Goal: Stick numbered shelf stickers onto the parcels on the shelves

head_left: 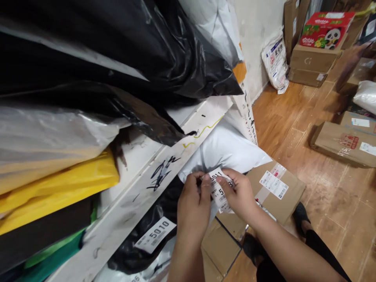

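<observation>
Both hands meet at a white paper label [219, 187] printed with black digits and a barcode. My left hand [192, 203] pinches its left edge with thumb and fingers closed. My right hand [239, 194] grips its right side, fingers curled over it. The label lies against a white plastic parcel bag [226, 147] on the lower shelf level. Just below my left hand sits a black plastic parcel [138, 246] with a white "5010" label [155, 234].
A white shelf beam [152, 184] with black scribbles runs diagonally; black, white and yellow parcel bags fill the level above. Cardboard boxes [276, 190] lie on the wooden floor under my arms, more boxes [343, 143] and a white sack [276, 62] stand further right.
</observation>
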`<move>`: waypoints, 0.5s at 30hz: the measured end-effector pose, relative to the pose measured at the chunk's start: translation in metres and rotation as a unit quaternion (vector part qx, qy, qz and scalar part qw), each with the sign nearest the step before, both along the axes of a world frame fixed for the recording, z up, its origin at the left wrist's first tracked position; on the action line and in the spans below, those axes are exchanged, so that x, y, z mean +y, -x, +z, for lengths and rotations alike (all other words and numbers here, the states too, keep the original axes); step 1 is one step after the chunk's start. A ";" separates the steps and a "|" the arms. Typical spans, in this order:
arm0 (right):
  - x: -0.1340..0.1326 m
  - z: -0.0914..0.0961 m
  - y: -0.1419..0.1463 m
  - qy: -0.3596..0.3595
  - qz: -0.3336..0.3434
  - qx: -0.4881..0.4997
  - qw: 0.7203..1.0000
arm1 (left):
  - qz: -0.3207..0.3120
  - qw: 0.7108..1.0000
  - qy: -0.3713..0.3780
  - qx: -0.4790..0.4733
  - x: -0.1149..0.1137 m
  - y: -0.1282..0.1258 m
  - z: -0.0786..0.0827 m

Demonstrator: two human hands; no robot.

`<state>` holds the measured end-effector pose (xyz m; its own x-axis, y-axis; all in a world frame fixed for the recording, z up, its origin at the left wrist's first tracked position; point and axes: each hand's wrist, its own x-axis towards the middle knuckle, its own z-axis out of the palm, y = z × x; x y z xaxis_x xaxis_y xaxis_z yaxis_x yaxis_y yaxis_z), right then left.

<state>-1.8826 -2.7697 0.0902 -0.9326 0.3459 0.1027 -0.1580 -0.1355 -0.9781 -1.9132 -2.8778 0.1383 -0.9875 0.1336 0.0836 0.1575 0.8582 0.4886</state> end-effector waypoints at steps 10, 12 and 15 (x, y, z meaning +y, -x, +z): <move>-0.005 0.002 0.008 0.020 -0.064 -0.108 0.992 | -0.012 0.989 0.137 0.050 0.002 0.004 0.005; -0.004 0.003 0.008 0.037 -0.036 -0.100 0.994 | 0.001 0.986 0.152 0.072 0.006 0.006 0.004; -0.006 0.001 0.008 0.055 -0.025 -0.098 0.993 | 0.036 0.982 0.170 0.072 0.015 0.008 0.002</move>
<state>-1.8905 -2.7754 0.0914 -0.9123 0.3911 -0.1211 0.0256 -0.2408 -0.9702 -1.9211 -2.8625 0.1408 -0.9766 0.1089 0.1856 0.1375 0.9793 0.1487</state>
